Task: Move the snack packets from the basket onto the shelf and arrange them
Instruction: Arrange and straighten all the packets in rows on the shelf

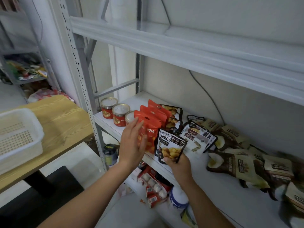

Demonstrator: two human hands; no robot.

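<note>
One glossy black chestnut pouch [170, 148] upright at near edge of white shelf [202, 175], right hand [178, 163] pinching its bottom corner; left hand [134, 142] straight-fingered against orange pouches [152, 127]. Likely light, slippery; grip the seam.

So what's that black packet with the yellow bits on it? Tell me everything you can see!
The black packet is a glossy, plastic-looking pouch with a pale label panel of bold dark characters at the top, small round badges beside it, and pictured yellow-brown nuts below. It stands nearly upright at the front edge of the white shelf. The right hand pinches its bottom edge. An orange packet stands close beside it; whether they touch is unclear.
</note>
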